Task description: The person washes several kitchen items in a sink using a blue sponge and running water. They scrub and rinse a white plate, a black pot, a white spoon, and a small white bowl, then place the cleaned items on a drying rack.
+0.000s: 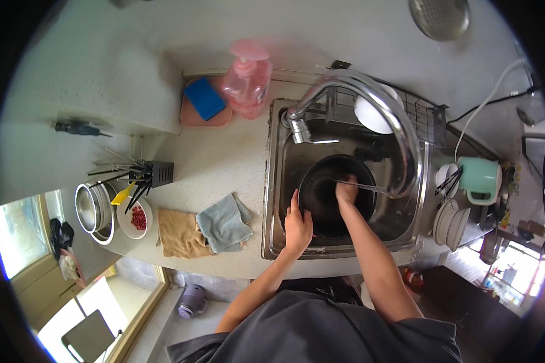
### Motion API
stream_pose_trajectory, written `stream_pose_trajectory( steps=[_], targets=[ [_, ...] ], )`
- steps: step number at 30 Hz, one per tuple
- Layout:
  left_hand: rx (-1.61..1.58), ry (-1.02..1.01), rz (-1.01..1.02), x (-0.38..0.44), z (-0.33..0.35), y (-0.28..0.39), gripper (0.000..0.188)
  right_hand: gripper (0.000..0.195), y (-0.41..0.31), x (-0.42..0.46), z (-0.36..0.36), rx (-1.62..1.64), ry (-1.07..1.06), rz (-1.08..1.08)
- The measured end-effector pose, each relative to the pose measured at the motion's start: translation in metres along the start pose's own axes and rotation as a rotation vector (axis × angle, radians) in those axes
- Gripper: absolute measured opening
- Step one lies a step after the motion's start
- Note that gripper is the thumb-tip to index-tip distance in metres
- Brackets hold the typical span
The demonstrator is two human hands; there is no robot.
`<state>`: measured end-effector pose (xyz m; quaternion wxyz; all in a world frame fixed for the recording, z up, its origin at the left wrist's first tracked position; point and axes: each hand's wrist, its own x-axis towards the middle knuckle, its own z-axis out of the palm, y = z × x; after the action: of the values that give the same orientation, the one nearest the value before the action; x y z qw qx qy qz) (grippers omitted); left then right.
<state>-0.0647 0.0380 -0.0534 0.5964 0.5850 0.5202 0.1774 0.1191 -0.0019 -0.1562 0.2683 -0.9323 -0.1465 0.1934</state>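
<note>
A round black pan or basin [322,204] lies in the stainless steel sink [272,218]. My left hand [298,227] is at its left rim, fingers extended along the outside edge; how firmly it holds is not clear. Inside the black vessel is my right hand [347,189], fingers bent near its inner surface; whether they hold something is hidden. A thin stream of water runs from the curved chrome faucet [411,136] onto the right hand. Its lever base stands at the sink's back left corner.
Left of the sink lie a grey-blue cloth [225,224] and a brown cloth [181,231]. Behind them are a blue sponge [204,98] and a pink soap bottle [248,86]. A wire rack [420,115] with a white bowl [378,111] overhangs the sink; stacked dishes [452,224] stand right.
</note>
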Motion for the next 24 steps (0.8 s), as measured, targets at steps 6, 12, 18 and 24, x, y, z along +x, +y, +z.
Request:
stream_pose_trajectory(
  steps=[6,12,18,24],
  targets=[
    [0.001,0.046,-0.075,0.02,-0.006,0.022,0.047,0.021,-0.022,-0.055,0.02,0.119,-0.652,-0.373],
    [0.365,0.071,0.4,0.055,0.001,0.032,0.063,0.03,-0.003,-0.018,-0.122,-0.174,0.133,-0.493],
    [0.219,-0.175,0.042,0.038,0.003,0.054,0.063,0.032,0.048,-0.023,-0.147,0.415,-0.661,0.404],
    [0.508,0.059,0.236,0.066,0.022,-0.011,0.045,0.034,0.042,0.007,-0.124,0.158,-0.515,0.202]
  ],
)
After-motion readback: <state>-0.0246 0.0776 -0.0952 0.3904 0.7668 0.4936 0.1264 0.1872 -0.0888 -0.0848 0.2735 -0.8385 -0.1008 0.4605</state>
